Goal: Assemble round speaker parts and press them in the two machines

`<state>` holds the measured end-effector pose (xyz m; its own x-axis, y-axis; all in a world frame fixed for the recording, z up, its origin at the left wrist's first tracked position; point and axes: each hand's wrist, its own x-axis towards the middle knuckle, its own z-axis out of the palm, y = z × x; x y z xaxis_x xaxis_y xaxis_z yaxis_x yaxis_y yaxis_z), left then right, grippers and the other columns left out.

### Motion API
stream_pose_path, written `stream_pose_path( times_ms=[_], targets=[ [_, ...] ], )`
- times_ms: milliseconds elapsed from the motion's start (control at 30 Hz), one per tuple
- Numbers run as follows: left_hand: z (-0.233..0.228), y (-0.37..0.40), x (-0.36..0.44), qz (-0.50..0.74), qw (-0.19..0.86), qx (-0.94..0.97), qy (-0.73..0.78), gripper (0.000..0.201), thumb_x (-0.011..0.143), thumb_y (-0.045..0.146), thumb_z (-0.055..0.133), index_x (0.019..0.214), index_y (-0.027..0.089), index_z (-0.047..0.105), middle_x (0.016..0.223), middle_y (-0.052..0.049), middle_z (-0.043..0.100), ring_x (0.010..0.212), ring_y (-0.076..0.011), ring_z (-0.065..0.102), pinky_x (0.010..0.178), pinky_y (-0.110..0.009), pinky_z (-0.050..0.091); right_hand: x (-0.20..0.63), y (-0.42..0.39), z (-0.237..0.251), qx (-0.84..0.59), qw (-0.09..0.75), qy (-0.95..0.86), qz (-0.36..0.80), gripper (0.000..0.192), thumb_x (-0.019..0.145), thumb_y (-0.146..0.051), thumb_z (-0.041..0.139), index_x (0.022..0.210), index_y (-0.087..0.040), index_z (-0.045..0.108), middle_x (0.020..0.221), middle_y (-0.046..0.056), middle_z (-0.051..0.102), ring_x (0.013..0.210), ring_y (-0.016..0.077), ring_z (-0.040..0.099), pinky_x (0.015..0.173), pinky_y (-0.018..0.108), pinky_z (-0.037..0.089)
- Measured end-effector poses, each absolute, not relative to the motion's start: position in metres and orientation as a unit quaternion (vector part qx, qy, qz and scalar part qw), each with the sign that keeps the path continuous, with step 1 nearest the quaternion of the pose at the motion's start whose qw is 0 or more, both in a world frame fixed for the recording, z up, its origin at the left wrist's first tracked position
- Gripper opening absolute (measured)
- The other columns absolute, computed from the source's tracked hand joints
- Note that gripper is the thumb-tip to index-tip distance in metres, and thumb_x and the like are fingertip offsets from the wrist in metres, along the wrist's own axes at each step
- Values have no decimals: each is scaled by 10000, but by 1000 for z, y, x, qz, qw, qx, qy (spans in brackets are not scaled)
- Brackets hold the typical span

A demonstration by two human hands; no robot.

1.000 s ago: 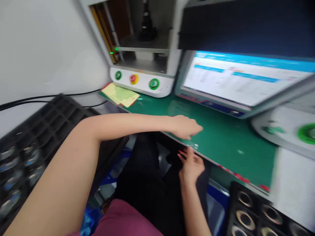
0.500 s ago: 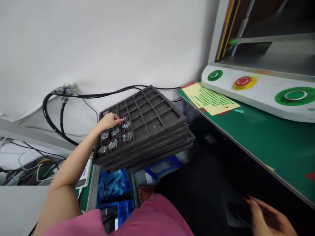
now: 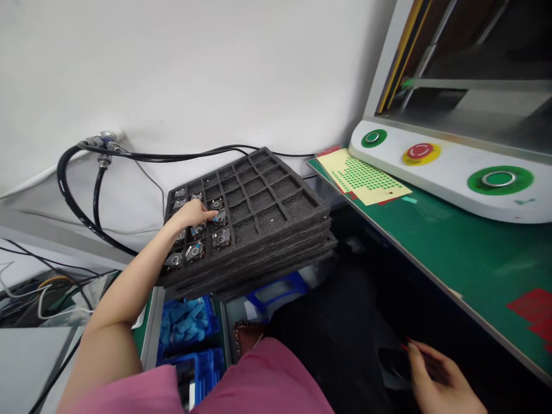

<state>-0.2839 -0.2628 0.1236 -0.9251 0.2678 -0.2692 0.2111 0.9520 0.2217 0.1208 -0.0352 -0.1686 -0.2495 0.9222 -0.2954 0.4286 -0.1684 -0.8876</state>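
Head view: left hand (image 3: 190, 215) among eight parts (image 3: 221, 237).

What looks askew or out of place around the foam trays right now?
The stack of foam trays is uneven: lower trays jut out at the right. Only the top tray's left cells hold metal parts, where the left hand reaches.

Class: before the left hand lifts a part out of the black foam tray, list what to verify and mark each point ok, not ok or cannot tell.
1. Left hand over the filled cells of the foam tray: ok.
2. Fingers closed on a metal part: cannot tell.
3. Top tray sits square on the tray stack: ok.
4. Black cable away from the hand: ok.
5. Right hand free: cannot tell, it rests low by a dark object.
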Motion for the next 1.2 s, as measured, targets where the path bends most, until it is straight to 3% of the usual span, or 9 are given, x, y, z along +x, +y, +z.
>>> stream_pose_path(
  times_ms=[233, 400, 600, 700, 800, 900, 1000, 1100, 1200],
  targets=[
    [127, -262, -284, 193, 125, 106, 967, 358, 479, 423, 850, 464, 149, 621, 373, 40, 441, 405, -76, 353, 439, -228, 288, 126, -34, -176, -547, 215, -629, 508, 576, 573, -715, 606, 801, -188, 653, 818, 131, 717, 762, 338, 690, 747, 483, 545],
    [149, -244, -241, 318, 76, 149, 933, 411, 525, 536, 798, 642, 157, 686, 595, 3, 643, 557, -92, 521, 568, -208, 443, 120, -37, -168, -527, 244, -624, 523, 606, 572, -738, 638, 802, -179, 677, 823, 138, 735, 744, 329, 699, 735, 474, 561],
    [137, -183, -141, 454, 311, 243, 799, 271, 599, 358, 828, 617, 142, 665, 623, -40, 706, 560, -113, 629, 602, -218, 524, 103, -53, -100, -440, 357, -568, 596, 423, 718, -602, 699, 783, -184, 711, 849, 108, 753, 773, 267, 725, 769, 399, 595],
    [114, -149, -102, 416, 445, 286, 740, 202, 624, 280, 814, 623, 139, 669, 591, -25, 700, 551, -102, 632, 563, -183, 502, 106, -53, -54, -336, 405, -567, 633, 381, 826, -572, 643, 890, -209, 742, 909, 87, 762, 807, 229, 740, 741, 322, 605],
    [94, -118, -76, 352, 490, 347, 718, 131, 672, 233, 781, 659, 143, 687, 604, -9, 705, 547, -83, 619, 527, -152, 455, 115, -47, -19, -269, 414, -589, 640, 475, 826, -647, 611, 1013, -230, 736, 982, 87, 757, 889, 235, 736, 774, 320, 605],
    [84, -93, -55, 292, 461, 458, 702, 70, 743, 210, 747, 711, 158, 712, 674, -1, 729, 619, -92, 654, 581, -162, 475, 127, -41, 1, -293, 410, -625, 596, 315, 809, -492, 718, 1006, -246, 725, 1033, 67, 743, 965, 223, 716, 846, 320, 586],
    [81, -80, -41, 261, 411, 581, 652, 81, 797, 202, 731, 726, 167, 718, 723, 4, 736, 672, -98, 673, 648, -181, 494, 138, -38, 9, -307, 431, -657, 537, 56, 828, -213, 719, 874, -245, 713, 998, 38, 736, 906, 177, 719, 792, 277, 588],
    [81, -73, -32, 291, 368, 665, 581, 54, 804, 209, 741, 787, 163, 719, 775, -16, 737, 730, -122, 686, 699, -217, 520, 151, -36, 11, -280, 487, -715, 417, 117, 852, -97, 657, 846, -206, 700, 975, 56, 717, 873, 170, 702, 730, 282, 589],
    [80, -69, -28, 370, 339, 687, 525, 94, 813, 186, 723, 904, 163, 726, 860, -49, 750, 815, -158, 699, 759, -266, 555, 166, -35, 14, -234, 531, -774, 252, 149, 851, -42, 634, 903, -166, 698, 998, 65, 697, 959, 193, 675, 849, 359, 585]
  ],
)
